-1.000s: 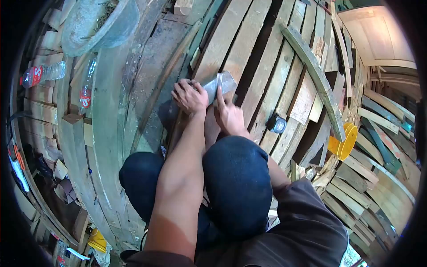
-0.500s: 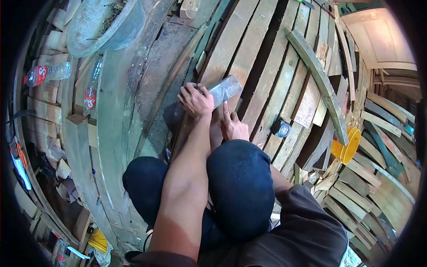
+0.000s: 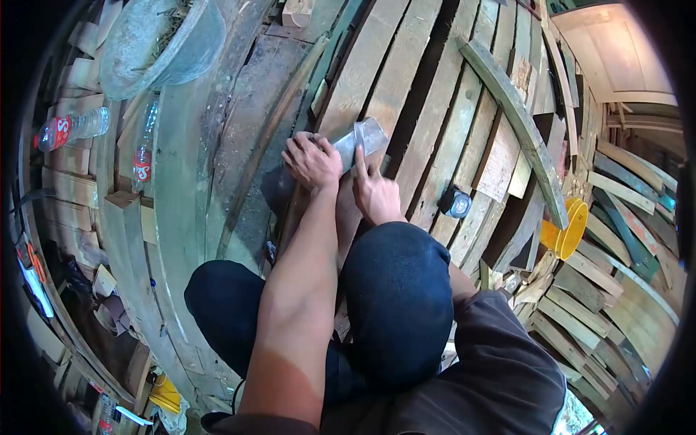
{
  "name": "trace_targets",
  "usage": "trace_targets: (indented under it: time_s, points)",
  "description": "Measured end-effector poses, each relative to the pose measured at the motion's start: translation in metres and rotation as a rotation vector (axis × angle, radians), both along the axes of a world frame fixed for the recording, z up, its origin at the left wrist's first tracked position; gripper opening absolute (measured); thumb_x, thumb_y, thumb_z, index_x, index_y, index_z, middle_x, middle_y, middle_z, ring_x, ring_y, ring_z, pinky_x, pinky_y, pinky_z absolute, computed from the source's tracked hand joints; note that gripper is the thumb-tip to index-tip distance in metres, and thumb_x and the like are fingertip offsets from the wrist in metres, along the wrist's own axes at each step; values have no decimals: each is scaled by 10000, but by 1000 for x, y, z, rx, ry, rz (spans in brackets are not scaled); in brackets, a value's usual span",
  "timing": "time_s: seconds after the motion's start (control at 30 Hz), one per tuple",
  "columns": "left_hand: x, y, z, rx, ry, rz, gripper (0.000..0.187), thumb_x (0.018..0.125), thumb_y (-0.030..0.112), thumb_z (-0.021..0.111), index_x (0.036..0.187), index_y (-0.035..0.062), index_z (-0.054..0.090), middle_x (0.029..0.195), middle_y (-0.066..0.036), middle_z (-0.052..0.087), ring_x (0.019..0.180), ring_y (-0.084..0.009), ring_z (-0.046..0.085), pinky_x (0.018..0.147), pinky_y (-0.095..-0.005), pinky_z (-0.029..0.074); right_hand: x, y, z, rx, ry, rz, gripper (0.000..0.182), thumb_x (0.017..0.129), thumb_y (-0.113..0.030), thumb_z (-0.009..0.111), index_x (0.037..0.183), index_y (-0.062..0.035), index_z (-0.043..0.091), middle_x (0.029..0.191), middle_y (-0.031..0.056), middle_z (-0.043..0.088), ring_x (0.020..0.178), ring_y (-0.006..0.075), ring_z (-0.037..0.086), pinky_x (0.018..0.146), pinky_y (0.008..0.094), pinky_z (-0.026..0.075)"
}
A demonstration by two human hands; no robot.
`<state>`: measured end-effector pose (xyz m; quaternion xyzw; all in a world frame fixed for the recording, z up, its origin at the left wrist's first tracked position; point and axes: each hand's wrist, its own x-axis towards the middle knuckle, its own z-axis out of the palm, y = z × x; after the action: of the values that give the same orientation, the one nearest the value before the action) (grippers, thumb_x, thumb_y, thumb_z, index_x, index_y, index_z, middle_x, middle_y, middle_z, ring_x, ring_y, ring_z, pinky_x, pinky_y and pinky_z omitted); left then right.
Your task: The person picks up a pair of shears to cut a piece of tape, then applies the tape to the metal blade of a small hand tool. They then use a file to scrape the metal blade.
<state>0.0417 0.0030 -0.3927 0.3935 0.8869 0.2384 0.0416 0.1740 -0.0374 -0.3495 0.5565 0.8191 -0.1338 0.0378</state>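
A grey rectangular block, like a sharpening stone, lies slantwise on the wooden planks in front of my knees. My left hand grips its near left end, the fingers curled over the edge. Across its top runs a small narrow metal piece, too blurred to name surely. The outstretched index finger of my right hand presses on that piece, while its other fingers are folded back. Right of this hand stands a small dark round container.
A curved wooden beam lies across the planks at right, above a yellow round tub. Dark gaps run between planks. At left are a grey basin, plastic bottles and a long thin stick. Wood scraps are piled lower right.
My right index finger and the small metal piece have slid leftward along the block, toward my left hand. The whole view has shifted slightly.
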Motion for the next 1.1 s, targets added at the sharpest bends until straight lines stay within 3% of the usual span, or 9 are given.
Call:
trace_targets:
  time_s: [0.17, 0.23, 0.4, 0.67, 0.77, 0.83, 0.97, 1.03, 1.1]
  points:
    - [5, 1, 9, -41, -11, 48, 149, 842, 216, 552, 882, 72, 565, 936, -155, 591, 924, -363, 563, 874, -492, 413, 3, -1, 7, -57, -17, 8, 777, 860, -208, 621, 1532, -70, 254, 970, 199, 649, 597, 341, 665, 505, 442, 548]
    - [0, 0, 5, -55, -10, 13, 157, 839, 223, 557, 887, 74, 566, 943, -161, 587, 923, -366, 559, 874, -493, 413, -3, 18, 10, 54, -10, 42, 690, 885, -144, 520, 1511, 4, 271, 914, 202, 660, 544, 287, 666, 477, 413, 540]
    - [2, 2, 7, -18, -18, 55, 136, 838, 196, 562, 887, 70, 578, 932, -146, 595, 930, -350, 562, 880, -470, 410, 7, -19, 13, -121, -120, 41, 712, 864, -138, 525, 1512, 10, 268, 913, 209, 659, 545, 291, 672, 449, 399, 535]
    - [-1, 1, 3, 5, -6, 1, 126, 836, 191, 566, 871, 70, 558, 926, -132, 597, 932, -338, 562, 868, -469, 401, 7, -28, -1, 65, -135, 32, 757, 848, -215, 615, 1518, -56, 299, 961, 168, 667, 573, 274, 678, 452, 385, 533]
    - [2, 2, 5, -17, -9, 28, 123, 837, 190, 570, 875, 73, 563, 930, -132, 601, 938, -338, 562, 867, -469, 399, 8, -18, 9, -17, -132, 8, 754, 848, -213, 613, 1521, -79, 301, 991, 177, 663, 582, 279, 681, 463, 386, 537]
    - [4, -2, 0, -20, -9, -3, 117, 837, 189, 573, 874, 78, 573, 930, -137, 602, 932, -341, 561, 872, -468, 403, 2, 6, 6, 46, -24, 8, 734, 858, -197, 593, 1512, -42, 297, 997, 192, 655, 580, 293, 673, 489, 397, 544]
    - [1, 1, 13, -38, 8, 29, 111, 838, 183, 571, 878, 79, 578, 925, -141, 601, 930, -340, 561, 883, -466, 407, 6, -24, -6, 89, -147, 13, 756, 848, -206, 593, 1520, -42, 289, 943, 150, 647, 549, 260, 662, 440, 378, 524]
    - [1, 3, 15, -24, -3, 43, 109, 838, 182, 572, 875, 79, 582, 922, -142, 601, 931, -337, 564, 886, -464, 407, 4, -28, 12, -105, -224, -10, 785, 846, -226, 598, 1532, -46, 261, 926, 148, 651, 545, 254, 661, 435, 376, 524]
    - [1, 1, 9, -22, -34, 24, 131, 836, 198, 579, 883, 76, 581, 943, -161, 593, 938, -362, 559, 890, -469, 408, 0, -14, 7, 29, -126, -8, 770, 858, -219, 588, 1532, -43, 258, 919, 165, 655, 551, 260, 664, 443, 386, 525]
